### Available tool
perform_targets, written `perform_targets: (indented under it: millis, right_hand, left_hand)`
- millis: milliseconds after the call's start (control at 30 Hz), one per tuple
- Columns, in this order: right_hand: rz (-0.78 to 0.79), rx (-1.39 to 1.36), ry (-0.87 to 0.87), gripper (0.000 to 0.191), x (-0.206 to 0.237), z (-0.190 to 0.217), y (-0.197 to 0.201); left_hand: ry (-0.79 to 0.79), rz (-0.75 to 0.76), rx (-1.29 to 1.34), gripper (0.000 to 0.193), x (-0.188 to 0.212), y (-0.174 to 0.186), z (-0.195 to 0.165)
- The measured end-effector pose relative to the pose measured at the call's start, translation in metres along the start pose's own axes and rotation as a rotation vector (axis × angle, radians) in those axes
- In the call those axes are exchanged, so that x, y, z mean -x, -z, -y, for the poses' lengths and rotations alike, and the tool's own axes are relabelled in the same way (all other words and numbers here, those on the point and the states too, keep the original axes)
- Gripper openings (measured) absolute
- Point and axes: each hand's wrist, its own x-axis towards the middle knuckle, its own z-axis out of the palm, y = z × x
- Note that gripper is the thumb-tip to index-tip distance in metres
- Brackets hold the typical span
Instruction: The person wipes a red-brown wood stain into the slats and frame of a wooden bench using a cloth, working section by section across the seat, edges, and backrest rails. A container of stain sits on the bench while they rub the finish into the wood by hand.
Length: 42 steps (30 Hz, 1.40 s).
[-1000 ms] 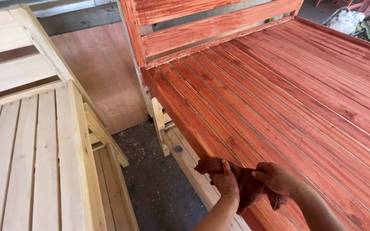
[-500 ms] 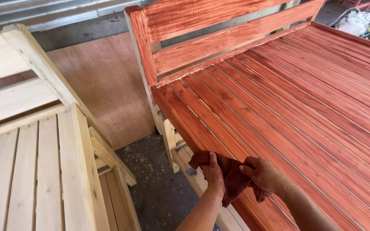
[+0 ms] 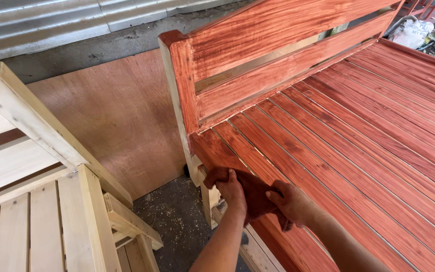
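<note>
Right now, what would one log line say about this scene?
left hand: holds stained cloth | right hand: holds cloth | cloth: on red-stained bed frame edge | beside: unstained frame

Head-worn view, steeply down, close

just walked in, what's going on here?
A person is staining a slatted wooden bed frame red-brown. Both hands, left hand and right hand, grip a stain-soaked rag pressed on the frame's near side edge, close to the corner post. The slats and headboard already look coloured; the lower side rail below the hands is bare pale wood. An unstained pale frame stands to the left, with a plywood sheet leaning behind.
</note>
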Motion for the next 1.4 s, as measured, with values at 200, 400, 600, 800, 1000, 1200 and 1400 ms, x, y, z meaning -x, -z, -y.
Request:
perform_targets:
  millis: [200,400,600,800,1000,1200,1400]
  right_hand:
    - [-0.051,-0.106,0.054,0.033,-0.045,0.059,-0.010]
    - [-0.264,0.020,0.161,0.033,-0.116,0.076,-0.020]
    - [-0.358,-0.032,0.188,0.033,-0.145,0.068,-0.026]
    - [-0.353,-0.118,0.257,0.031,-0.138,0.074,-0.030]
    - [-0.265,-0.002,0.143,0.031,-0.115,0.038,-0.026]
    - [-0.196,0.039,0.139,0.034,-0.082,0.007,-0.033]
    - [-0.169,0.021,0.136,0.034,-0.034,-0.039,-0.030]
  left_hand:
    - [0.271,-0.008,-0.273,0.075,-0.084,-0.005,-0.067]
    - [0.199,-0.046,-0.374,0.077,-0.147,-0.022,-0.102]
    - [0.231,0.008,-0.380,0.077,-0.182,-0.013,-0.092]
    - [0.150,-0.069,-0.313,0.076,-0.192,-0.013,-0.086]
    - [0.096,-0.084,-0.243,0.077,-0.177,-0.019,-0.084]
    - [0.010,-0.064,-0.120,0.077,-0.134,-0.017,-0.065]
    - [-0.081,-0.090,-0.099,0.084,-0.076,-0.007,-0.039]
